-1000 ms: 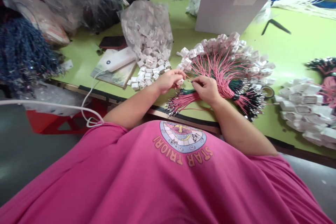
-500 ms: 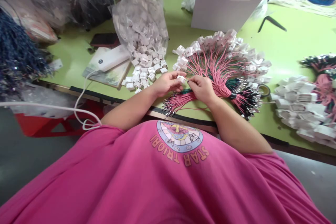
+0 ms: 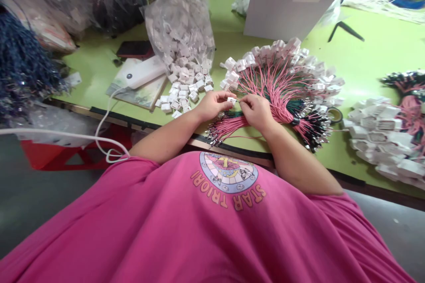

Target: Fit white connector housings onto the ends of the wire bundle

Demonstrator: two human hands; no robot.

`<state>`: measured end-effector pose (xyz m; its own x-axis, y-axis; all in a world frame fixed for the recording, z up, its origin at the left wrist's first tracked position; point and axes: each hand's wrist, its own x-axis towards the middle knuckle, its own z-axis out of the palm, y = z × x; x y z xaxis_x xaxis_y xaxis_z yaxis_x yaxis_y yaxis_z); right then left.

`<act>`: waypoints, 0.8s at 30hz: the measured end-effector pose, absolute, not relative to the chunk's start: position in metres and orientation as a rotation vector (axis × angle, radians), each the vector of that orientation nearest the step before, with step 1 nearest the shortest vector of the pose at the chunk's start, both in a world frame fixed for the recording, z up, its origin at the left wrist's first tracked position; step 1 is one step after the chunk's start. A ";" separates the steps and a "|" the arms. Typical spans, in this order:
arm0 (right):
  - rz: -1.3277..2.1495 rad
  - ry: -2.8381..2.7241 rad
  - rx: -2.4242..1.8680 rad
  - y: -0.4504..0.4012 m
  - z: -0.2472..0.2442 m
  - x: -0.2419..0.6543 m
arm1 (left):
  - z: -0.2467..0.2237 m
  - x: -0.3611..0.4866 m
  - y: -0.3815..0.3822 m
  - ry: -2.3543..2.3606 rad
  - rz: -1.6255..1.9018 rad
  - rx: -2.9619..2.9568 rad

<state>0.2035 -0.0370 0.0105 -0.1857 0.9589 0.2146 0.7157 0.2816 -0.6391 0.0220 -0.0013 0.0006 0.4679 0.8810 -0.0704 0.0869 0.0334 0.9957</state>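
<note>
Between the thumb and fingers of my left hand [image 3: 213, 105] is a small white connector housing [image 3: 231, 100]. My right hand [image 3: 257, 110] pinches a thin wire close to the housing's right side; its colour is hard to make out. Under and beside my right hand lies a bundle of pink and green wires [image 3: 277, 90]. White housings fan out along its far side, and bare metal terminals [image 3: 214, 132] show at the near left. Left of my left hand, loose white housings [image 3: 182, 93] spill from a clear plastic bag [image 3: 181, 22].
A white power bank [image 3: 146, 73] with a cable rests on a booklet [image 3: 114, 90], near a dark phone [image 3: 134, 48]. A grey-white box [image 3: 279, 13] stands behind the bundle. Further right are a tape roll [image 3: 334, 115] and another pile of white housings [image 3: 375, 132]. Dark blue wires [image 3: 26, 66] hang at left.
The white housing in my left hand has turned slightly, and its slotted face shows more. Both hands stay in nearly the same place; the whole view has shifted a little.
</note>
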 end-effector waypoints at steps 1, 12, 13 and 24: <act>0.522 -1.989 -1.503 -0.037 0.011 0.203 | 0.000 0.022 -0.001 0.918 0.765 1.411; 0.383 -2.085 -1.390 -0.039 0.016 0.209 | 0.007 0.020 0.000 0.945 0.777 1.347; 0.324 -2.131 -1.341 -0.041 0.019 0.210 | 0.008 0.020 0.000 0.959 0.793 1.315; 0.443 -2.818 -1.011 -0.054 0.029 0.202 | 0.007 0.018 0.002 0.936 0.785 1.186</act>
